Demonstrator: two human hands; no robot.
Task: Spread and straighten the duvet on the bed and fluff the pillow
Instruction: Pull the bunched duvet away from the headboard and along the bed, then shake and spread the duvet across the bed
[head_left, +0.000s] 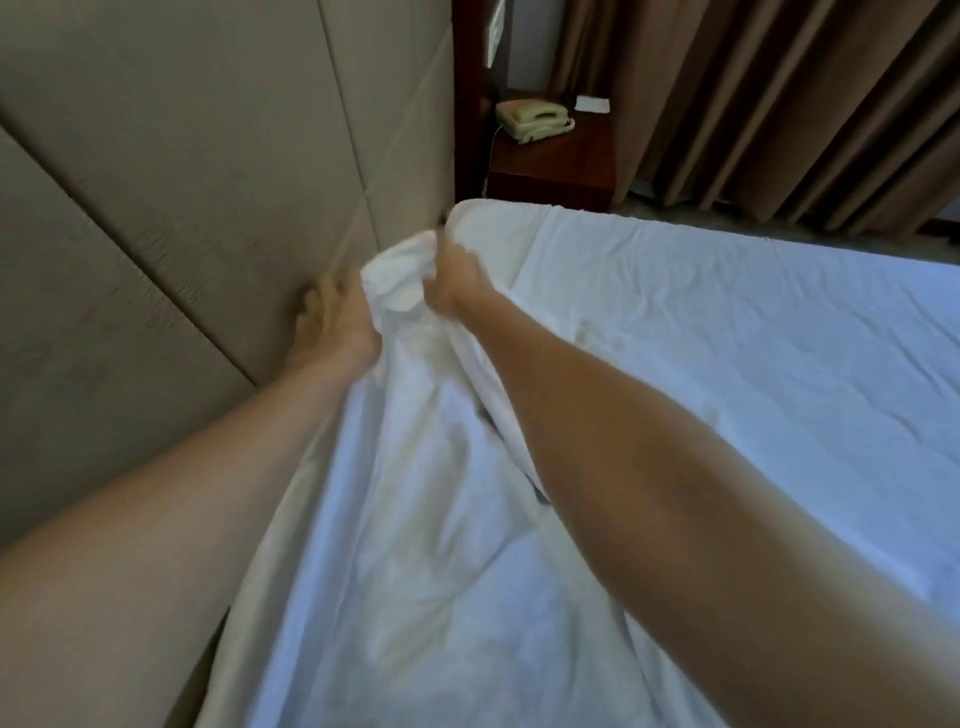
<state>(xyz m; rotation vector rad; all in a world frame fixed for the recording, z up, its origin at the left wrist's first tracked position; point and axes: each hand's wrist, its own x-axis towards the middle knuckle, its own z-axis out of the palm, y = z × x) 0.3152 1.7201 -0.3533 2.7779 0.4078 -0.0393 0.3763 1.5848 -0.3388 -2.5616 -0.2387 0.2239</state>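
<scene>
Bunching one white duvet (415, 519), right hand (457, 280) grips; left hand (332, 322) grip unclear.

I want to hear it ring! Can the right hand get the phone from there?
Probably not. The right hand is gripping the bunched duvet by the headboard, and the phone sits on the nightstand beyond the bed's far corner, seemingly past that arm's reach.

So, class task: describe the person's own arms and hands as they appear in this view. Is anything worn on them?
Both forearms are bare as far as the view reaches: no sleeves, gloves, watch or bracelet show. The left hand is motion-blurred, so rings cannot be ruled out there; the right hand shows none on its visible side. Both arms enter from the bottom of the frame.
</scene>
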